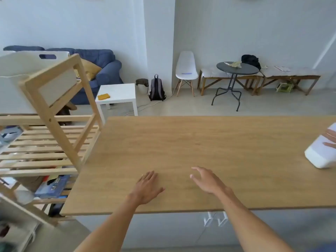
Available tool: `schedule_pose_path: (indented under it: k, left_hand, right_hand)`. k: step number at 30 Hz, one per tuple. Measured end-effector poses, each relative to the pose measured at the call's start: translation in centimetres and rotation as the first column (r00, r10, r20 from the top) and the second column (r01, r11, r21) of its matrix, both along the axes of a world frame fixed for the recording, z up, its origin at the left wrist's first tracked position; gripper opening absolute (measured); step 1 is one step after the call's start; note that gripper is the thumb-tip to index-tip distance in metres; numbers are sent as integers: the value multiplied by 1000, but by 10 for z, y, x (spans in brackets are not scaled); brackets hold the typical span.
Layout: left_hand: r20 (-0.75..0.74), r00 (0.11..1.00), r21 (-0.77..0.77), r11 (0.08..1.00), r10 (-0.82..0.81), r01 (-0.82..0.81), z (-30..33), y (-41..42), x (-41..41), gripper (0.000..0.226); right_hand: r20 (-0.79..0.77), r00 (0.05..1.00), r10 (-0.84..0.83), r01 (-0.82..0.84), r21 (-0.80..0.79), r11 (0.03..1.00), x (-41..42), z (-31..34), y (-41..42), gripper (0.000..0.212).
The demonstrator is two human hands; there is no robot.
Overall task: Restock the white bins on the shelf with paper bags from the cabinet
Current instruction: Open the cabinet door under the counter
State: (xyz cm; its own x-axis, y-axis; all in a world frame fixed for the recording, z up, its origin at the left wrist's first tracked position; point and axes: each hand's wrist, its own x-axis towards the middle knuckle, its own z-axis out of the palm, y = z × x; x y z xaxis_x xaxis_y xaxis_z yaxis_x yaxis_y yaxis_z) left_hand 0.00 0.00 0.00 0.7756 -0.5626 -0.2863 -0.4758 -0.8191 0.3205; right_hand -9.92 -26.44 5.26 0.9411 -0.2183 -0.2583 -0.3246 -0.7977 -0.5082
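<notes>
Hands first: your left hand (148,188) and right hand (207,180) both hover spread and empty over the wooden counter (218,151). One white bin (32,64) sits atop the wooden shelf (54,124) at your left; another person's hand (331,139) holds a second white bin (320,153) at the counter's right edge.

Both forearms bare, reaching forward from bottom edge of view, converging slightly. Left hand (148,188) palm down, fingers together and extended, thumb spread out to the right, holding nothing. Right hand (207,180) palm down, fingers loosely curled and spread, pointing forward-left, holding nothing. Hands near each other, apart, not touching. Contact with surface below cannot be told.
</notes>
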Motion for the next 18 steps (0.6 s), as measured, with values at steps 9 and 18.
schedule_pose_path:
  k: [9, 18]
  left_hand:
    - [347, 938, -20, 1000, -1, 8, -56, 12, -42, 85]
    - [341, 940, 30, 1000, -15, 5, -58, 10, -46, 83]
  right_hand:
    - [513, 838, -185, 230, -24, 973, -68, -49, 2, 17]
    - [285, 806, -518, 472, 220, 854, -129, -103, 10, 28]
